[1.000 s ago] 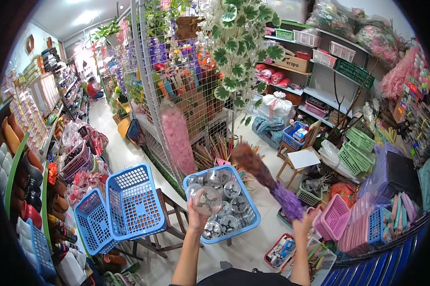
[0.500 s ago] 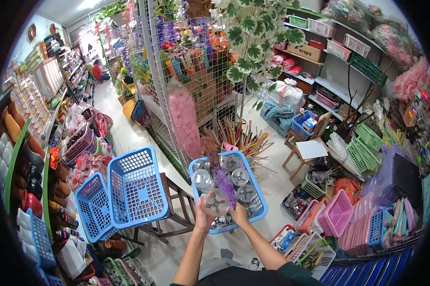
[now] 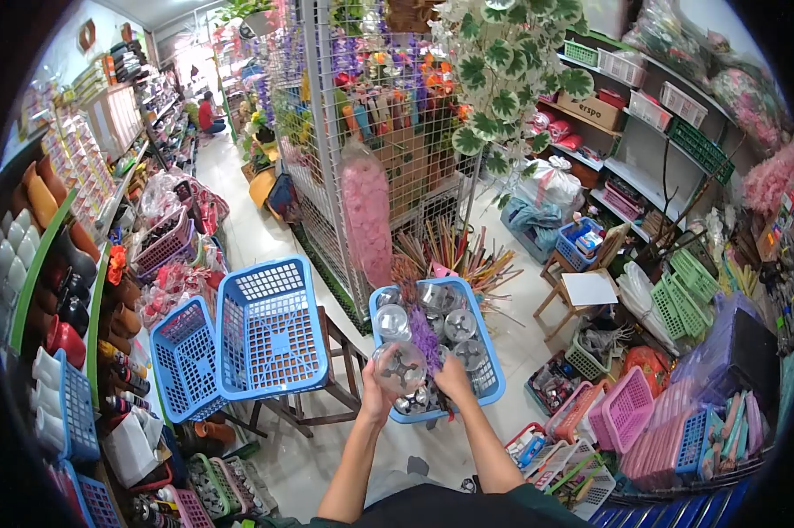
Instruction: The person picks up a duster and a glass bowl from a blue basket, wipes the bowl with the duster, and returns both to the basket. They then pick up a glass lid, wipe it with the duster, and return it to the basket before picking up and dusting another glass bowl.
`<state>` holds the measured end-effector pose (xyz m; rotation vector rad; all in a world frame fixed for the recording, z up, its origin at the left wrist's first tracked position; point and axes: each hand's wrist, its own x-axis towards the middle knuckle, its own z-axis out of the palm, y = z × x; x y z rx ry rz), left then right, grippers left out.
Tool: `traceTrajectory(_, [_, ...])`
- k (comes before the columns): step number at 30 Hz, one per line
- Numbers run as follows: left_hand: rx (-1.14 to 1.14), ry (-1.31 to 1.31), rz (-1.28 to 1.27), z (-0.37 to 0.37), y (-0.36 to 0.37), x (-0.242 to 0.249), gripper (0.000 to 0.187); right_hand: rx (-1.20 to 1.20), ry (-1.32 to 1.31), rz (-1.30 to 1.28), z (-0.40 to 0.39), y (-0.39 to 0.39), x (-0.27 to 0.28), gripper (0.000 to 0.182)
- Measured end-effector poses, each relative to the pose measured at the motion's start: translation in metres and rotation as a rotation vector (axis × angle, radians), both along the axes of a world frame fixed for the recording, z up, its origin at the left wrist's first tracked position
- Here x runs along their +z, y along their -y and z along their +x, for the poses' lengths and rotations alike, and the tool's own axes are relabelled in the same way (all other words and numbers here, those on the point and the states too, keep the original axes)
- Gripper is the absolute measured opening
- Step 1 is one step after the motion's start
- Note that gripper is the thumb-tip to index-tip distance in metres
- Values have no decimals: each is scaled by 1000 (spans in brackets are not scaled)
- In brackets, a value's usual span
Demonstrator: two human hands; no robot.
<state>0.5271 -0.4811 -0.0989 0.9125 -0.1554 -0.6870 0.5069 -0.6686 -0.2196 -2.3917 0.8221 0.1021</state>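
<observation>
The left hand [image 3: 377,392] is closed around a clear round jar [image 3: 399,367], gripping it from the left and below, with the jar's round end turned toward the camera. The jar is held just above the near left corner of a blue basket [image 3: 493,374]. The right hand [image 3: 454,380] is clenched on the lower end of a purple flower spray [image 3: 421,333], which runs up and away from the hand across the basket's middle, just right of the jar; whether spray and jar touch cannot be told. The basket holds more clear jars [image 3: 459,325] lying close together, most of them along its far and right sides. The basket rests tilted on a wooden stool [image 3: 328,356], partly hidden beneath it. On the same stool, to the left, two empty blue baskets [image 3: 269,330] lean upright side by side, their open faces toward the camera. Just beyond the jar basket's far edge, a bundle of coloured sticks [image 3: 450,251] fans out at the foot of a wire grid panel [image 3: 326,176], and a bag of pink petals [image 3: 368,220] hangs on that panel.
</observation>
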Motion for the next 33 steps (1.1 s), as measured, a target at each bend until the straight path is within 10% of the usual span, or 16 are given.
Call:
traceTrajectory(2, [24,31,-33,-2,-1,12,73,-3,631,290,1,-8,55,40])
traceTrajectory(6, [71,45,-99,-5,-11,39,74,334,803,870,-7,-44,170,54])
traceTrajectory(10, [134,121,-215,-6,-42,58,74,699,888,266,-20,-98,237,93])
traceTrajectory(13, [234,135,-204,-13,-79,74,79,826,971,79,-16,-139,252,100])
traceTrajectory(33, [1222,254,-61,-221,-378,113,65,1591,925,810,-102,-477,267,106])
